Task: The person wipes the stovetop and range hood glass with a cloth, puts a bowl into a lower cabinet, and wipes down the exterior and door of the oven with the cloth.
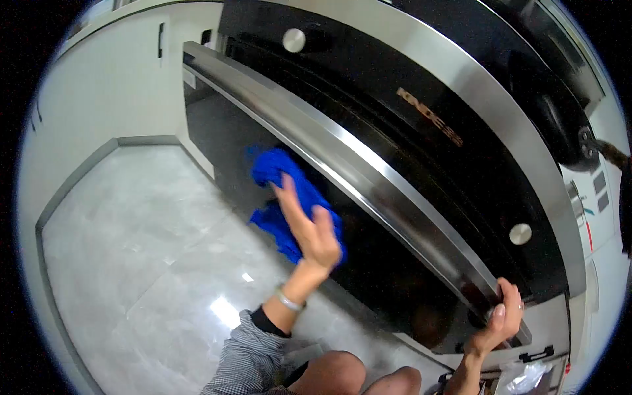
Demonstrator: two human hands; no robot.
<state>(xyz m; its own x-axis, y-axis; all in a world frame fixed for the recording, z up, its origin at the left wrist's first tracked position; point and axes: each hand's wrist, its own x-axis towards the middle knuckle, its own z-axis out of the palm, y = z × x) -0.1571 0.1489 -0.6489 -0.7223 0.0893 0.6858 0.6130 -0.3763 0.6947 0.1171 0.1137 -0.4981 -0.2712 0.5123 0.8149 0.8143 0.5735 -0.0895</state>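
Note:
My left hand presses a crumpled blue cloth against the dark glossy front panel of a built-in appliance. Its fingers point up and away over the cloth, and part of the cloth spreads out beneath the palm. A wide brushed-metal strip runs along the top of this panel, which stands tilted out a little from the body. My right hand is curled around the strip's near right end, with fingers on top.
Above the panel are two round silver knobs on a black fascia. A black pan sits on the top surface at right. White cabinets line the left, over a grey tiled floor. An open drawer is beside my right arm.

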